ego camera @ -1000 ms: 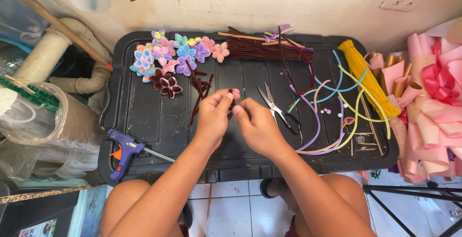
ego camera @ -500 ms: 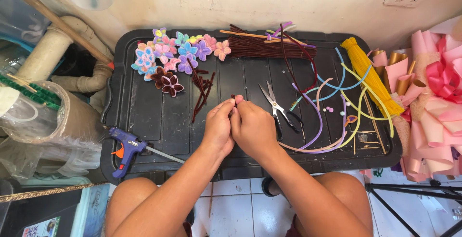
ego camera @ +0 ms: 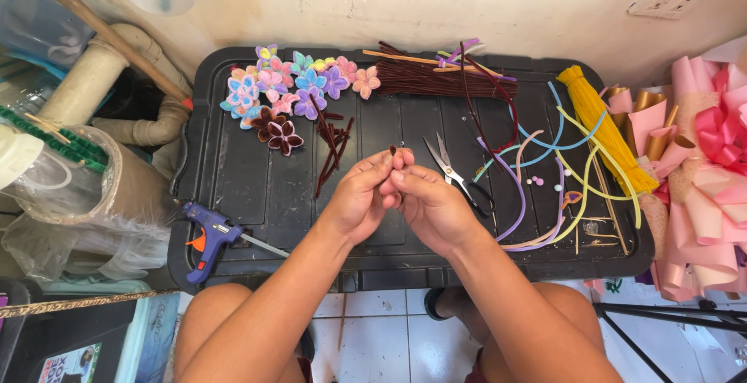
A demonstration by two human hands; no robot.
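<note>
Head view: left hand (ego camera: pixel 359 200) and right hand (ego camera: pixel 432 205) pressed together over black plastic lid (ego camera: pixel 257 188), fingertips pinching short dark brown pipe-cleaner piece (ego camera: pixel 393 150), both closed on it, held upright, likely for bending. Scissors (ego camera: pixel 454 173) just right of hands, within reach. Finished pipe-cleaner flowers (ego camera: pixel 292 91) grouped at far left; brown stem bundle (ego camera: pixel 424 78) behind. Blue glue gun (ego camera: pixel 206 237) at lid's near left edge.

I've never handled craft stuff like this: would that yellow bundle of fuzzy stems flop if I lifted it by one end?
Probably it droops a little. The yellow bundle is long, thin and tied at one end, and loose stems nearby lie curved, so they likely bend easily. It looks light and unlikely to roll.
</note>
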